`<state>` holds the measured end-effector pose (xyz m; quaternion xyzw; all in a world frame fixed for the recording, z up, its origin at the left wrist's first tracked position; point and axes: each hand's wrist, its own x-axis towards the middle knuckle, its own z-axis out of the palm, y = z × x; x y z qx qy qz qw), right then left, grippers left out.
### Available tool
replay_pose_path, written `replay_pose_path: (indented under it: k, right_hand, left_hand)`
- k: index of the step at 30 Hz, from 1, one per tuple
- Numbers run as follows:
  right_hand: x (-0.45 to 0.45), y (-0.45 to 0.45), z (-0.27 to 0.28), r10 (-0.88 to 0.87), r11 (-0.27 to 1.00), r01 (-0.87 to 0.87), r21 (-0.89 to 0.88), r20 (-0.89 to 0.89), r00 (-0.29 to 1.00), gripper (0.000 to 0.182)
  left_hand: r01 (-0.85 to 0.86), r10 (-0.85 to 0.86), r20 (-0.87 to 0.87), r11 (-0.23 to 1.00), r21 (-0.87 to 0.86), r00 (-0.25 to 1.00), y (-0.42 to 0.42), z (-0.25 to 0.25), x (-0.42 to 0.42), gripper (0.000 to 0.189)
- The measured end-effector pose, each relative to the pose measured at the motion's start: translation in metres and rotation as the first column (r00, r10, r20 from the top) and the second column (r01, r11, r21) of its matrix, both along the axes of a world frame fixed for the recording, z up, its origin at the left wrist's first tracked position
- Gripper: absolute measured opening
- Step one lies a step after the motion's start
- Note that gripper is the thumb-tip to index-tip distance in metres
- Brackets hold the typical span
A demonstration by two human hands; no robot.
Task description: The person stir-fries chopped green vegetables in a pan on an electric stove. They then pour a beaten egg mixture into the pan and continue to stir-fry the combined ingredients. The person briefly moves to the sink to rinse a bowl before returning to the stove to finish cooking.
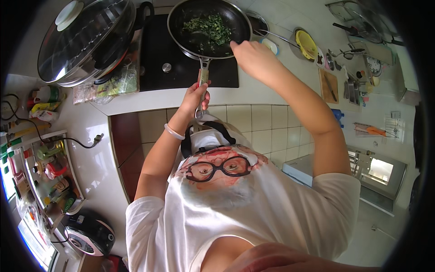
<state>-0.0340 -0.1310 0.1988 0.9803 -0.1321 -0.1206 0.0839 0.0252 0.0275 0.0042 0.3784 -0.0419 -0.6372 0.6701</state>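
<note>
A dark frying pan (234,20) sits over the black cooktop (156,47), with chopped green leaves (214,29) spread across its middle. My left hand (195,98) is wrapped around the pan's handle (203,75), which points toward my body. Over the pan's right rim is my right hand (253,57), fingers curled and pointing at the food. Its fingertips are largely hidden, so whether it pinches something cannot be told. A round cooktop knob (166,67) shows left of the handle.
A large lidded pan (85,40) stands left of the cooktop. To the right are a yellow bowl (306,44), a long metal utensil handle (280,36), and a cutting board (324,91) with a knife (330,87). A bottle rack (73,163) and rice cooker (90,231) line the left counter.
</note>
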Motion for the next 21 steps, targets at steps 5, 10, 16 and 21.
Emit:
replay_pose_path:
  k: [5,10,16,21]
  right_hand:
    - [0.006,-0.003,-0.024,0.069,0.997,-0.068,-0.027,0.051,0.996,0.023]
    - [0.014,-0.012,-0.017,0.026,0.999,-0.025,-0.020,0.064,0.998,0.013]
    - [0.015,-0.010,-0.028,0.077,0.996,-0.075,-0.043,0.060,0.995,0.013]
    - [0.007,-0.027,-0.008,0.033,0.999,-0.032,-0.032,0.034,0.999,0.014]
  left_hand:
    - [0.002,-0.002,0.015,1.000,0.012,1.000,0.000,0.001,-0.003,0.030]
    - [-0.023,0.022,0.020,1.000,0.013,1.000,0.000,0.004,-0.002,0.031]
    - [-0.022,0.021,0.035,0.999,0.026,0.999,0.000,0.005,-0.003,0.032]
    - [-0.037,0.037,0.031,0.999,0.007,0.999,0.001,0.004,-0.004,0.032]
